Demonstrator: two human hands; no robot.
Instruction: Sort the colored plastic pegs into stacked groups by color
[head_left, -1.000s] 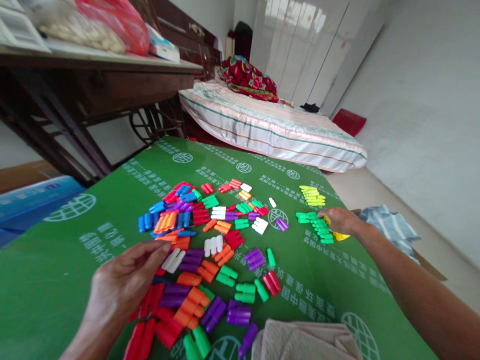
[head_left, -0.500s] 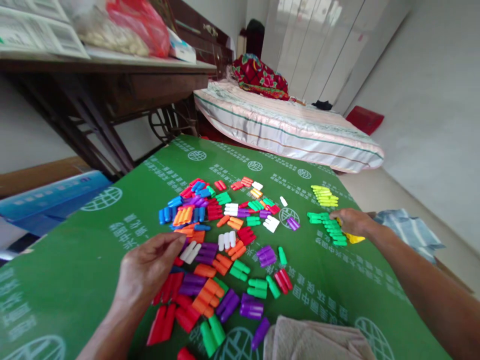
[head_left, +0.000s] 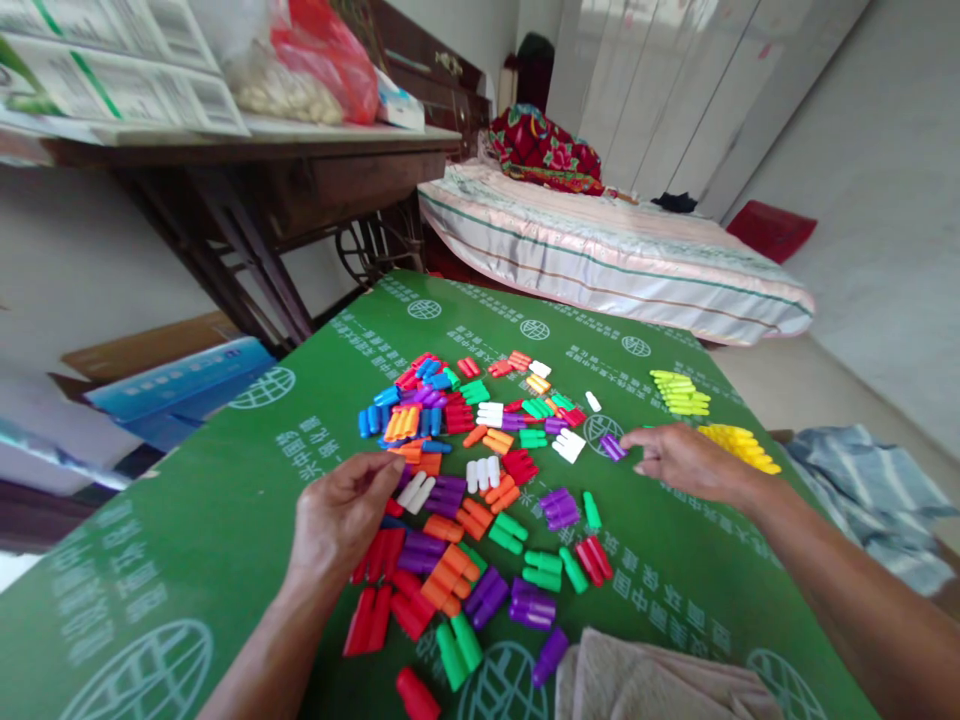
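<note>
My left hand (head_left: 341, 515) is at the left edge of the pile, thumb and fingers pinched together. What it holds, if anything, is hidden; a white ribbed plastic piece (head_left: 416, 493) and purple pieces (head_left: 448, 495) lie beside the fingertips. My right hand (head_left: 690, 460) reaches in from the right, index finger extended and thumb apart. Its fingertip is at a small purple plastic piece (head_left: 613, 447); whether they touch I cannot tell. Behind that hand is a yellow group (head_left: 739, 447), with a lime-yellow group (head_left: 680, 392) farther back. The hand mostly hides the green group.
Mixed red, orange, blue, green and white pieces spread over the green board (head_left: 247, 560). A folded beige cloth (head_left: 652, 680) lies at its near edge. Beyond are a bed (head_left: 615, 240), a wooden sewing table (head_left: 300, 185) on the left and checked cloth (head_left: 862, 490) on the right.
My right hand has moved left from the green and yellow groups to the small purple piece. My left hand stays pinched by the pile. The view has shifted left.
</note>
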